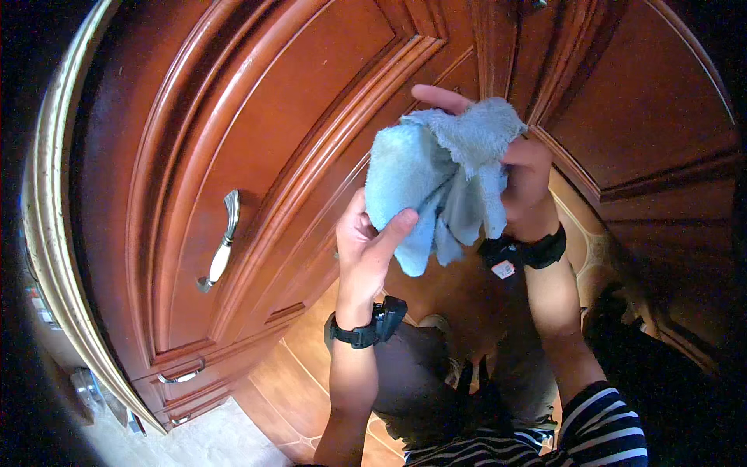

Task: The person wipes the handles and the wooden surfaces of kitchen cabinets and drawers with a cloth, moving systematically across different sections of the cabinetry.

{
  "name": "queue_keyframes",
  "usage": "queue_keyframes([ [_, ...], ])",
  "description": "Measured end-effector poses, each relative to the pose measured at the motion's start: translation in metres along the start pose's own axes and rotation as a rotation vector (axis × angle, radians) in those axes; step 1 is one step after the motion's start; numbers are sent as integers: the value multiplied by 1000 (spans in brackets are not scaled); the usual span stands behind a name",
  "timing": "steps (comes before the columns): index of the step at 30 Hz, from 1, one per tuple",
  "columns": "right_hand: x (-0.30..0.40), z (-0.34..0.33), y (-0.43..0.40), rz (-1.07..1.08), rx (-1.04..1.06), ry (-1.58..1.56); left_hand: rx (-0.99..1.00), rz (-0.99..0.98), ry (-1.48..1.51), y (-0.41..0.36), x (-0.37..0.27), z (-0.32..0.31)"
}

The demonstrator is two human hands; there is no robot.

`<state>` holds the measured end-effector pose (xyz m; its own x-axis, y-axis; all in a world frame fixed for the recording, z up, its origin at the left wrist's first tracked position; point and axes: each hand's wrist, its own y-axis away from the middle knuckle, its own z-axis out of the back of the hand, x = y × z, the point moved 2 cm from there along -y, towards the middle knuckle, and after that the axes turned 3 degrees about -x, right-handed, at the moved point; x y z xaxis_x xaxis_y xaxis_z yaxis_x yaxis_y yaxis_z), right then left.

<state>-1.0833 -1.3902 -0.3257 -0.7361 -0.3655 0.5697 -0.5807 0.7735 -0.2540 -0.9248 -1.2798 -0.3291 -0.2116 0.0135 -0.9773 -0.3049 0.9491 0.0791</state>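
Note:
A light blue, fluffy cloth (408, 169) is bunched between my two hands, in front of reddish-brown wooden cabinet doors. On its lower left side, my left hand (373, 233) grips it, with the thumb lying on the front. My right hand (528, 181) holds the upper right part, its fingers partly behind the fabric and one finger showing above it. The right hand is slightly blurred. Folds hang down between the hands. Each wrist wears a black strap with a small device.
The cabinet door (280, 134) on the left has a metal-and-white handle (224, 242). Drawers (187, 382) sit lower left, above a pale mat (227, 438) on the tiled floor (292, 373). More wooden panels (653, 105) stand at the right. A light-coloured moulded edge (52, 222) curves along the far left.

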Motion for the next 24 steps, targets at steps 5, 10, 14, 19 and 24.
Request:
queue_keyframes([
  [5, 18, 17, 3, -176, -115, 215, -130, 41, -186, 0, 4, 2],
  [10, 20, -20, 15, -49, -259, 966, -99, 82, -130, -5, 13, -2],
  [14, 22, -32, 15, 164, -152, 1438, 15, 118, 64, -2, 10, -3],
  [19, 9, -41, 22, 420, 159, 1573, 102, 232, 485, -5, -1, -9],
  [24, -13, -47, 39, 144, 444, 1611, 21, 206, 494, -4, 5, 0],
])
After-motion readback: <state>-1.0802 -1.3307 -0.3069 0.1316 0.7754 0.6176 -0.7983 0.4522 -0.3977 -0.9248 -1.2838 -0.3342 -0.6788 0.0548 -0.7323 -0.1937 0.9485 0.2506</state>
